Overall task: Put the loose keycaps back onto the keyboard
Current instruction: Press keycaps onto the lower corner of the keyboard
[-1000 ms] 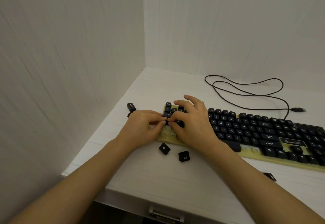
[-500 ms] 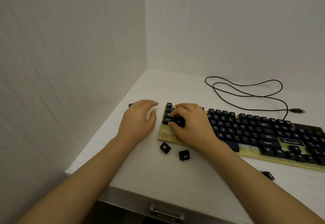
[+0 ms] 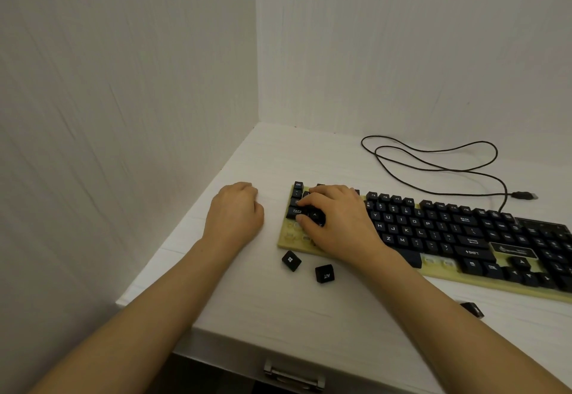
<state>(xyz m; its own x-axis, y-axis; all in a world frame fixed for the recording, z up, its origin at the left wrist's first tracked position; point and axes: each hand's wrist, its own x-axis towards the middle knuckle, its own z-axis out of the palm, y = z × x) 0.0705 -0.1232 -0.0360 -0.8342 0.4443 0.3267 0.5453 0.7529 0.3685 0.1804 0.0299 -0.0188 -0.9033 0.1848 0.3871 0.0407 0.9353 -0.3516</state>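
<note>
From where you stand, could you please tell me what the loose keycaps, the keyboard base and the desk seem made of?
Loose keycaps: likely moulded plastic, matte black, white printed legends. Keyboard base: probably plastic, smooth pale yellow, with translucent sockets where caps are missing. Desk: seemingly white laminated board, given faint grain streaks; its core is hidden.

Left hand [image 3: 233, 218], right hand [image 3: 342, 226] bare; forearms [image 3: 148, 310] bare to frame edge.
</note>
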